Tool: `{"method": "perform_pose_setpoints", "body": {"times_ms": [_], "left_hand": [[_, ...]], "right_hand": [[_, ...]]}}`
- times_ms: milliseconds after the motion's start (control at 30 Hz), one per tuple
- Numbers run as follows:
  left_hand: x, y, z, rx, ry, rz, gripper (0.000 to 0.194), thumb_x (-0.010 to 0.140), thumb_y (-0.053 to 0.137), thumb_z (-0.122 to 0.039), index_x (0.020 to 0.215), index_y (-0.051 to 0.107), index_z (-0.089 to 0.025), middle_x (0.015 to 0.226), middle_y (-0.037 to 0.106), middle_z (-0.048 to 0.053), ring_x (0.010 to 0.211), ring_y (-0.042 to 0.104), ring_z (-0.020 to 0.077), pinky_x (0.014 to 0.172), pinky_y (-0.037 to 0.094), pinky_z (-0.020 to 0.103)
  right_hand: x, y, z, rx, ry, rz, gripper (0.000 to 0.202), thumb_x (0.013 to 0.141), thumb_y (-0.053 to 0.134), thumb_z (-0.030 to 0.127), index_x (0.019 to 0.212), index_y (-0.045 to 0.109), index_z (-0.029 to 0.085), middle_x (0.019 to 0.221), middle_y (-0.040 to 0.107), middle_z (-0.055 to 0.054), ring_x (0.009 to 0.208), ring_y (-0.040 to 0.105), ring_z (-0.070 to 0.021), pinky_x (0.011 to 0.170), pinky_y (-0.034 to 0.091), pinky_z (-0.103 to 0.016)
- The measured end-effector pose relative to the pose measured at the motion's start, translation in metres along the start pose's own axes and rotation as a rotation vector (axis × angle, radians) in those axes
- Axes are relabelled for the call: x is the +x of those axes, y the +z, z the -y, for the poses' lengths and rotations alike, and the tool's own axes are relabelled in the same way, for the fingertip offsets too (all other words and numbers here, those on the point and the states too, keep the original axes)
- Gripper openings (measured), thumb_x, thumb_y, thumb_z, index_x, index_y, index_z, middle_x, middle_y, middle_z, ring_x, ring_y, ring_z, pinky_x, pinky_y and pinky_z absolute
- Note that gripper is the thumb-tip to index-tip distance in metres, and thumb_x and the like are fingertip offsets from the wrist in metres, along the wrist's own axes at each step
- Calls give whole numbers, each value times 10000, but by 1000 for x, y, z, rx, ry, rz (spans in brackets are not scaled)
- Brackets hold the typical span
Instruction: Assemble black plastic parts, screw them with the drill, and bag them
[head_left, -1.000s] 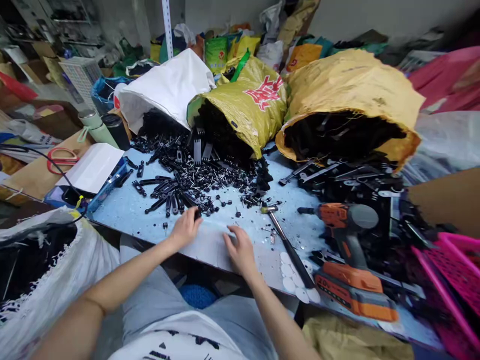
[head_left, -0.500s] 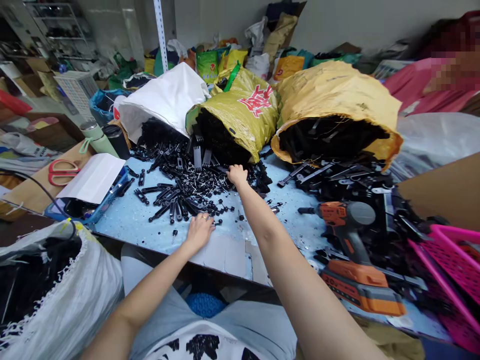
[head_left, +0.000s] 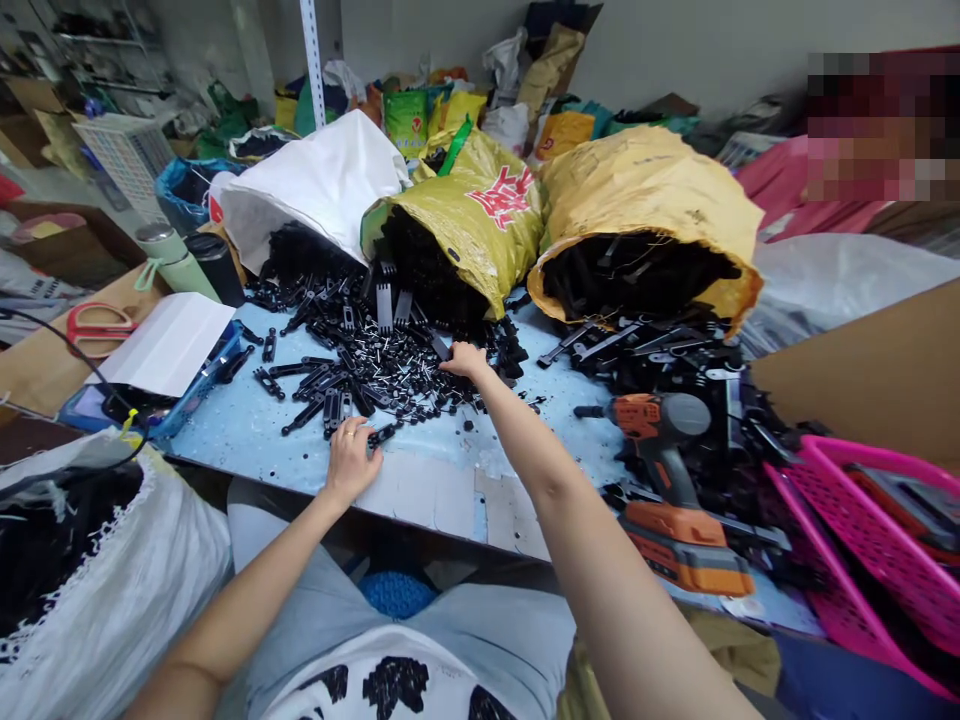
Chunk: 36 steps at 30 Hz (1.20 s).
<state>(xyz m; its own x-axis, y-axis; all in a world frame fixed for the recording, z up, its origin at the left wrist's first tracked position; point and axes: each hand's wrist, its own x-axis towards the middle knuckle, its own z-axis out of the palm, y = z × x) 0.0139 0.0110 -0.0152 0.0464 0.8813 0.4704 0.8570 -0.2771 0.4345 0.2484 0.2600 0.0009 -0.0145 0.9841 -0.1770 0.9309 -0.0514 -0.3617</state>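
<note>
Near the table's front edge, my left hand (head_left: 352, 462) is closed on a small black elongated plastic part (head_left: 381, 436). My right hand (head_left: 466, 360) reaches to the mouth of the olive-yellow sack (head_left: 491, 240), its fingers pinching a flat dark grey piece (head_left: 440, 347). Between the hands spreads a pile of small black parts with metal pins (head_left: 397, 365). Longer black link-like parts (head_left: 319, 385) lie to its left, close to my left hand. Toothed black pieces (head_left: 385, 308) stand at the back of the pile.
A white sack (head_left: 322, 170) and a tan sack (head_left: 645, 190) flank the olive one, spilling black parts. An orange cordless drill (head_left: 660, 490) rests at right beside a pink basket (head_left: 877, 540). Red scissors (head_left: 101, 330) and a green bottle (head_left: 176, 262) are at left. Another person sits far right.
My left hand has moved left and now grips a black part. The right hand, still by the olive sack, has a flat grey piece at its fingertips. The view has shifted slightly.
</note>
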Motion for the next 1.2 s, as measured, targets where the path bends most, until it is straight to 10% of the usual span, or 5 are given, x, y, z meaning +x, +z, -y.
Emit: {"method": "perform_pose_setpoints", "body": {"times_ms": [167, 600, 800, 967, 1200], "left_hand": [[-1, -15, -20, -337, 94, -187, 180, 865, 538, -241, 1027, 503, -171, 1053, 609, 97, 1038, 594, 208, 889, 497, 366], [-24, -28, -19, -290, -73, 256, 274, 854, 563, -370, 1055, 542, -185, 962, 638, 61, 829, 627, 183, 752, 510, 305], [-22, -30, -39, -367, -115, 253, 253, 882, 516, -343, 1051, 575, -164, 1002, 640, 82, 931, 616, 204, 825, 495, 328], [-21, -33, -54, -581, -173, 308, 393, 958, 351, -330, 1270, 513, -153, 957, 648, 70, 578, 573, 101, 688, 513, 283], [-11, -44, -71, -563, -72, 236, 373, 930, 434, -315, 1238, 578, -159, 983, 643, 95, 916, 600, 180, 841, 480, 309]], "right_hand": [[-26, -9, -9, 228, -28, -88, 446, 788, 506, 495, 944, 680, 114, 884, 668, -98, 864, 589, -224, 824, 410, -336], [-256, 3, -62, -40, -655, 191, 487, 780, 621, 428, 1190, 593, 166, 1044, 614, -128, 991, 530, -266, 880, 409, -409], [-258, 42, -16, 231, -574, 40, 480, 916, 426, 470, 1322, 483, 220, 1088, 584, -128, 1005, 540, -256, 914, 406, -440], [-263, 48, 11, 1006, -347, 358, 610, 926, 351, 530, 1464, 207, 281, 762, 553, -6, 577, 551, -140, 553, 485, -289], [-268, 46, 6, 1150, -368, 330, 629, 848, 520, 536, 1402, 384, 270, 774, 510, 8, 513, 468, -79, 481, 413, -225]]}}
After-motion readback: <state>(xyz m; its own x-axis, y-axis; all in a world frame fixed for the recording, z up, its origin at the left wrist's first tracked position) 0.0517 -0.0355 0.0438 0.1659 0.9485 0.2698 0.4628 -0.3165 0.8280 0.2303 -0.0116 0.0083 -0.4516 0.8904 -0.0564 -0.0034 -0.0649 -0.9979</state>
